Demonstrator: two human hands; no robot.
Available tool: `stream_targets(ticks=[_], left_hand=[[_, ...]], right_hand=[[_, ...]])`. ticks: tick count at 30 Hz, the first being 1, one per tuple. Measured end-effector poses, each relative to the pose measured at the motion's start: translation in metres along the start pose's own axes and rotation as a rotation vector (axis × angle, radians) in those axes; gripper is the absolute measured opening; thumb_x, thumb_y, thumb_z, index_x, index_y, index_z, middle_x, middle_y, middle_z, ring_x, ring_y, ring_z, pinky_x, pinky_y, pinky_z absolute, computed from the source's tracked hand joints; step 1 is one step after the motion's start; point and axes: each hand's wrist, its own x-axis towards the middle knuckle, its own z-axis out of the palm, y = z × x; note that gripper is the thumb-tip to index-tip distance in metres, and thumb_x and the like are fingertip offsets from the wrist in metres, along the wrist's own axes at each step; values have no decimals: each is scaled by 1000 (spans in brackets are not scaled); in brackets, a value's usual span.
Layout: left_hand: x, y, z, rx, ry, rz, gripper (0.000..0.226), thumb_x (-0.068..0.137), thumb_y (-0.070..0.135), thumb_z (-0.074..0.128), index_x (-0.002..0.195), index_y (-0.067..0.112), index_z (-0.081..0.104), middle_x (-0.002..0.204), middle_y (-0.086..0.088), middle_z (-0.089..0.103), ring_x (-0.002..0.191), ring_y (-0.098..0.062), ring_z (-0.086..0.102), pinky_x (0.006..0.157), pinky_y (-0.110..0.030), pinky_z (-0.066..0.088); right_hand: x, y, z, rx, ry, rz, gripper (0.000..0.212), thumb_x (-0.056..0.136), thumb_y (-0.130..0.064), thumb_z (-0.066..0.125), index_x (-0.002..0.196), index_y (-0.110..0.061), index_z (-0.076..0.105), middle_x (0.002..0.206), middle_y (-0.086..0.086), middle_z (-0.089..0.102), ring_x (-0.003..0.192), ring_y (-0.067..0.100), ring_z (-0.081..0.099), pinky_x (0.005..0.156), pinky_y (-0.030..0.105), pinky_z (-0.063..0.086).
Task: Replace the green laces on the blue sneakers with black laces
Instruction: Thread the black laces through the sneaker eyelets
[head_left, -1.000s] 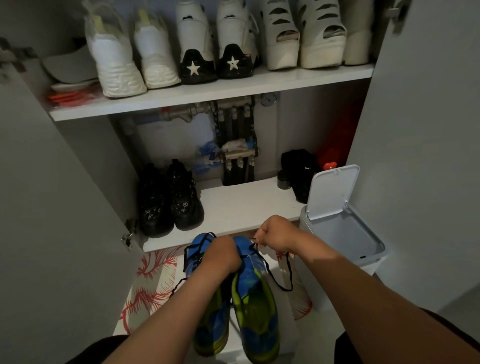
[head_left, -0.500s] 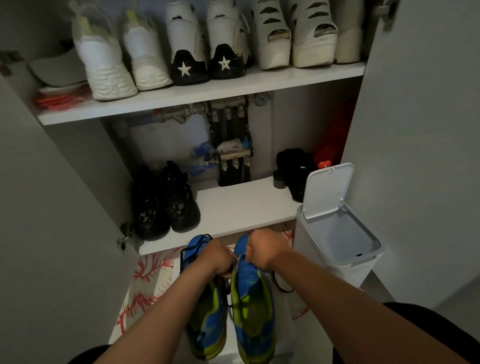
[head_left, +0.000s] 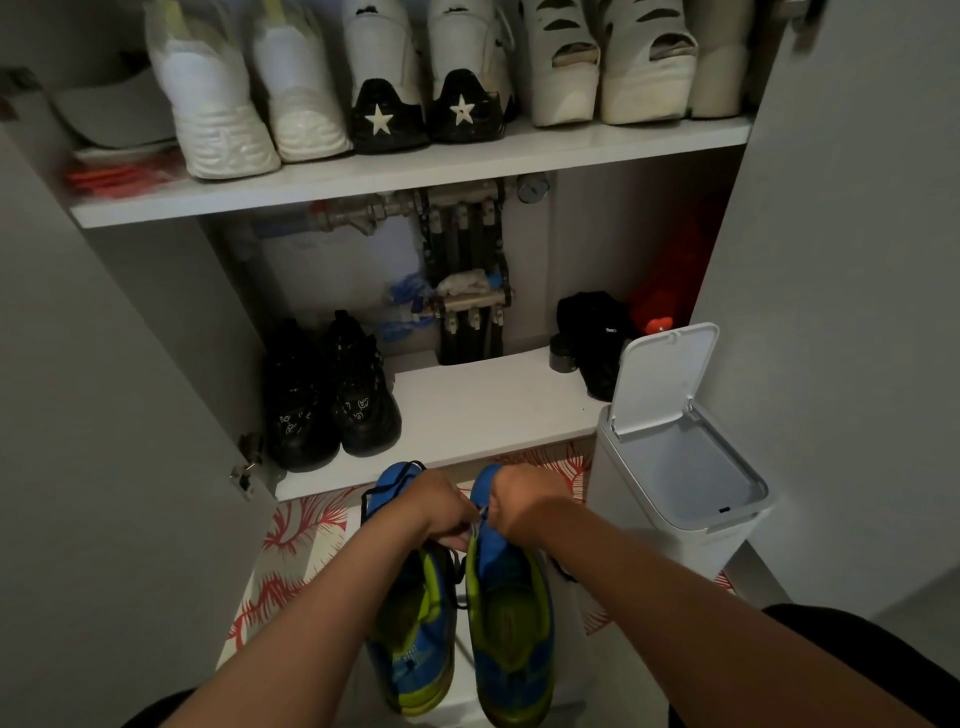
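Note:
Two blue sneakers with yellow-green heels stand side by side, toes away from me, on a white surface over a red-patterned mat. The left sneaker (head_left: 415, 649) has black lace looping around its toe end. My left hand (head_left: 441, 512) is closed over its laces. The right sneaker (head_left: 511, 623) sits under my right hand (head_left: 522, 501), which pinches a black lace (head_left: 563, 569) near the tongue. Both fists nearly touch between the two shoes. No green laces are in view.
An open white bin (head_left: 680, 467) stands right of the sneakers. The cupboard's lower shelf (head_left: 488, 410) holds black shoes (head_left: 332, 395) and a black bag (head_left: 597, 338); the upper shelf (head_left: 415, 171) holds several white shoes. Cupboard doors flank both sides.
My right hand came in from the right toward my left hand; the two now almost touch above the sneakers. The camera view shifted slightly.

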Motion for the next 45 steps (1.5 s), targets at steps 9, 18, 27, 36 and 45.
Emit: stream_targets(ticks=[9, 18, 27, 36, 45], left_hand=[[3, 2, -8, 16, -126, -21, 16, 97, 6, 56, 92, -7, 65, 72, -15, 68, 58, -20, 68, 59, -30, 61], [11, 0, -14, 740, 35, 293, 14, 79, 18, 68, 89, 10, 75, 86, -7, 72, 83, -23, 68, 78, -38, 59], [11, 5, -50, 803, 104, 380, 13, 87, 20, 58, 78, 24, 65, 95, 0, 67, 94, -19, 62, 79, -24, 45], [-5, -3, -94, 193, 214, 498, 20, 88, 11, 61, 70, 21, 62, 70, 9, 65, 73, -12, 63, 73, -29, 51], [-26, 18, -76, -187, 189, 527, 10, 97, 5, 53, 97, 13, 59, 80, -3, 67, 59, -15, 59, 59, -25, 49]], right_hand=[[9, -5, 3, 72, -52, 69, 28, 93, -32, 63, 109, -10, 70, 112, 10, 69, 102, 26, 66, 91, 33, 54], [14, -6, 1, 193, -64, 151, 36, 84, -31, 73, 114, -11, 72, 116, 9, 69, 105, 25, 66, 93, 35, 55], [15, 7, 3, 272, -63, -3, 20, 88, -20, 69, 101, -6, 75, 105, 11, 73, 97, 24, 68, 90, 36, 56], [21, 5, -27, 615, 47, -114, 15, 89, -20, 68, 101, -21, 77, 98, -9, 71, 96, 8, 65, 85, 21, 48], [19, -22, -48, 726, 41, -223, 30, 92, -27, 70, 64, -15, 70, 61, -1, 71, 43, -1, 51, 49, 12, 40]])
